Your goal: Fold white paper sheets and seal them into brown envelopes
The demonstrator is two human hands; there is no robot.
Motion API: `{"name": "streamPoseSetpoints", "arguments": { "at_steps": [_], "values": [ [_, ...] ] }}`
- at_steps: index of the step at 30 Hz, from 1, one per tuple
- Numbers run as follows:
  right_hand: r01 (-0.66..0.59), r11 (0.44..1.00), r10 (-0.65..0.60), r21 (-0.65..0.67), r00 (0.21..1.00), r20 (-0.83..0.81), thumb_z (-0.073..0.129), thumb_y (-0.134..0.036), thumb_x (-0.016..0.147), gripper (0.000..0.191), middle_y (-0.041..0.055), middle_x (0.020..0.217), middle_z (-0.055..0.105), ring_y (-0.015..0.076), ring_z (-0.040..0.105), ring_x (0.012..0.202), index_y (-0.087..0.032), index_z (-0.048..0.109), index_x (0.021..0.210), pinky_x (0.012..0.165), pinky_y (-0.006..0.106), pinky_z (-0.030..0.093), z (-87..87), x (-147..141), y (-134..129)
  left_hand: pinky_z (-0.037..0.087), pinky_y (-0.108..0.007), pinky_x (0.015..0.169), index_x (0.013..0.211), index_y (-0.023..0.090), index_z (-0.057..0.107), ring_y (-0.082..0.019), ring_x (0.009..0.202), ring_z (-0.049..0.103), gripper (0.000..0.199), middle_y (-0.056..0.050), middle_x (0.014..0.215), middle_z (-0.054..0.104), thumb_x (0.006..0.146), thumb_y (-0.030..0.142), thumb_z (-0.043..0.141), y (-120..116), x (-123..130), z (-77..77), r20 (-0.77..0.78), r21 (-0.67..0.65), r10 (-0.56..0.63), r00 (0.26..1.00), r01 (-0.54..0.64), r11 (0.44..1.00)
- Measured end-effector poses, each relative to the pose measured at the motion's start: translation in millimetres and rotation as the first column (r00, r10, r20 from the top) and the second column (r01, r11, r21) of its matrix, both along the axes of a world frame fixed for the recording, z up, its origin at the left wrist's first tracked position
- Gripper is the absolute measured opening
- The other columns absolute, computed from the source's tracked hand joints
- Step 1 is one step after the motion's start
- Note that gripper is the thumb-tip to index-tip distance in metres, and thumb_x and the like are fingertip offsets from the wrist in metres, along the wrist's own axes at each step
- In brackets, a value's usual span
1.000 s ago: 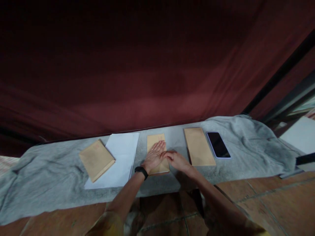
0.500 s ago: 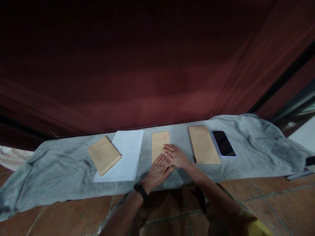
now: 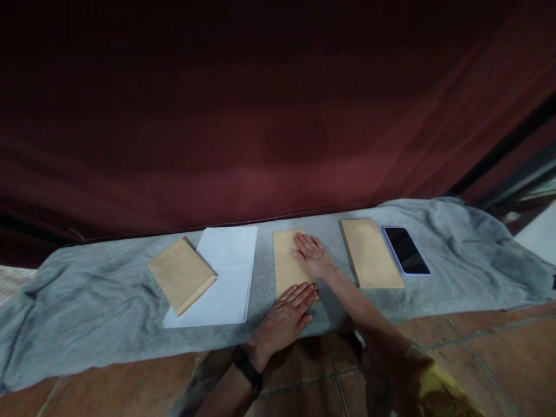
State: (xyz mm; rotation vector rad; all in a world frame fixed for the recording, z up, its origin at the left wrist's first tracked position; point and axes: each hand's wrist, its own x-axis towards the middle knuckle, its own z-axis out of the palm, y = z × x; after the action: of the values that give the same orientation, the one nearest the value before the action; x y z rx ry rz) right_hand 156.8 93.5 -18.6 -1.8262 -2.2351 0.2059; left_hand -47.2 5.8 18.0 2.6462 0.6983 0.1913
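Note:
A tan paper envelope (image 3: pixel 285 259) lies lengthwise on the grey cloth in the middle. Flat across its near end rests my left hand (image 3: pixel 284 317), fingers stretched out, a dark band on the wrist. My right hand (image 3: pixel 313 256) presses on the envelope's upper right part with its fingers spread, covering the far right corner region. Neither hand grasps anything. To the right is a stack of tan envelopes (image 3: pixel 371 253). On the left, more tan envelopes (image 3: pixel 182 275) lie askew, partly over white paper sheets (image 3: pixel 230 275).
A phone (image 3: pixel 406 250) with a pale purple edge lies right of the envelope stack. Grey cloth (image 3: pixel 99 295) covers the long, narrow surface. Behind it hangs a dark red curtain-like backdrop (image 3: pixel 260 191). Brown floor tiles (image 3: pixel 113 388) show in front.
My hands have moved apart: the right slid up toward the envelope's far end, the left lies at its near end. The red mark on the middle envelope is now covered. The view shifted slightly.

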Motion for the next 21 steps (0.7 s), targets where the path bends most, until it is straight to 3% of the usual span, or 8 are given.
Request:
{"name": "streamPoseSetpoints", "arguments": {
  "at_steps": [7,14,18,21],
  "values": [
    [-0.116,0.993,0.116,-0.007,0.993,0.013,0.018,-0.048,0.107,0.063,0.0093,0.165,0.024,0.0194,0.024,0.153,-0.014,0.024,0.160,0.128,0.045,0.015,-2.3,3.7,-22.6,0.038,-0.038,0.121,0.147,0.026,0.047,-0.017,0.144,0.043,0.050,-0.003,0.154,0.050,0.098,0.021,0.054,5.9,-13.7,4.5,0.101,-0.053,0.034,0.994,-0.029,0.998],
    [-0.218,0.974,0.215,-0.066,0.975,-0.049,0.017,-0.041,0.108,0.058,0.0071,0.165,0.027,0.0172,0.023,0.153,-0.015,0.027,0.159,0.128,0.045,0.017,1.9,7.8,-54.3,0.043,-0.042,0.118,0.140,0.023,0.055,-0.019,0.139,0.050,0.042,-0.008,0.146,0.058,0.099,0.019,0.049,8.1,-12.1,-8.4,0.203,-0.051,0.142,0.969,-0.134,0.990],
    [-0.267,0.957,0.253,-0.115,0.960,-0.122,0.019,-0.042,0.108,0.055,0.0053,0.164,0.031,0.0171,0.029,0.151,-0.019,0.037,0.155,0.126,0.045,0.024,8.1,12.6,-67.3,0.042,-0.044,0.118,0.144,0.022,0.051,-0.021,0.141,0.048,0.045,-0.010,0.150,0.054,0.100,0.019,0.046,9.8,-9.5,-18.4,0.234,-0.068,0.259,0.937,-0.250,0.966],
    [-0.268,0.960,0.255,-0.079,0.956,-0.142,0.031,-0.041,0.107,0.052,0.0083,0.161,0.037,0.0200,0.034,0.150,-0.019,0.041,0.154,0.124,0.047,0.028,11.6,13.6,-78.1,0.039,-0.045,0.119,0.150,0.020,0.042,-0.022,0.147,0.039,0.051,-0.012,0.158,0.044,0.100,0.019,0.044,9.9,-6.8,-23.6,0.227,-0.064,0.339,0.913,-0.333,0.941]
  ]
}}
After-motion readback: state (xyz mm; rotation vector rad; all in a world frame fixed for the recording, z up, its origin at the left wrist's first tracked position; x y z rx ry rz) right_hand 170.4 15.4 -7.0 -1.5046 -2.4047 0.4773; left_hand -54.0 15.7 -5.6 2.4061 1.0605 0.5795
